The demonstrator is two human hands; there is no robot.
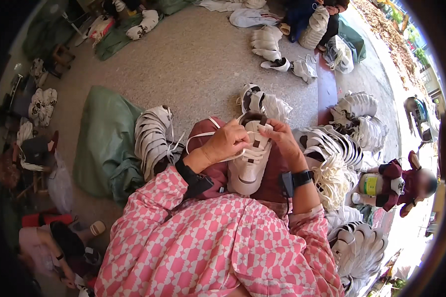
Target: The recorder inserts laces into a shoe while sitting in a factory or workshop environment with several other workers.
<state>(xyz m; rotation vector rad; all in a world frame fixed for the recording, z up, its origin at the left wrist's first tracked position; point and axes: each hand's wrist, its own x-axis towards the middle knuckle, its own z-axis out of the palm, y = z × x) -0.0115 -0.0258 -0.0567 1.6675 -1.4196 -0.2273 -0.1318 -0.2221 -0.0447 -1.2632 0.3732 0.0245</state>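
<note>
White sneaker [249, 161] lies on your lap, sole end toward your body, tongue and lace rows facing up, resting on the maroon cloth [210, 171] over your legs. Your left hand [226, 142] is curled on the shoe's upper left edge, fingers closed around a white lace [199, 137] that loops out to the left over the cloth. Your right hand [281, 134] pinches at the top of the shoe near the dark opening; the fingertips overlap the lace rows, so exactly what they nip is hard to make out. Each wrist carries a black band, and the pink checked sleeves [208, 247] hide your forearms and most of the lap.

A stack of white shoe uppers [152, 138] sits just left of your knee against a green sack [106, 143]. To the right, more stacked white shoes [332, 146] and a bundle of pale laces [334, 180] lie near your right arm. 1 loose sneaker [252, 99] lies on the concrete floor [193, 59] just beyond your hands, partly hidden behind them. Another person [401, 185] sits at the right rim, small and bent by the lens. The lower-right piles are cut off by the dark rim.
</note>
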